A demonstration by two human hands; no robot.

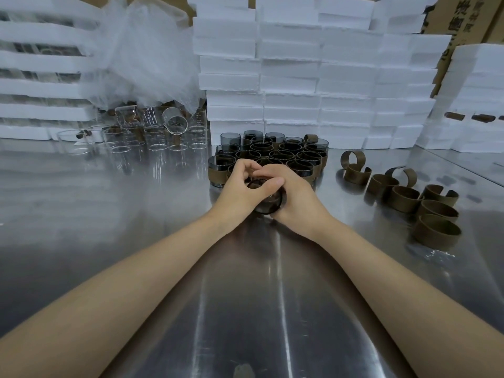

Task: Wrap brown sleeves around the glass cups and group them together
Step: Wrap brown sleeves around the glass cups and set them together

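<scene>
Approx. (blurry): 25 sleeved cups (272, 156), 1 held cup (268, 204), 9 loose sleeves (403, 199), 12 clear glasses (152, 139).

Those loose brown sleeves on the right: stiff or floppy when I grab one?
Probably springy, not floppy: the brown sleeves stand curled on edge unaided. Likely light, being thin strips. Their open gaps suggest they flex if squeezed.

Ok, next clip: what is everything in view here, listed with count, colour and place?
held cup: one, dark glass, table centre, between both hands.
grouped cups: roughly two dozen, dark glass, most with brown sleeves, just behind the hands.
loose sleeves: about ten, brown, right side of table.
clear cups: a dozen or more, transparent, back left.
foam blocks: many, white, stacked behind.
table: one, shiny metal.
left hand: grips held cup.
right hand: grips held cup.
</scene>
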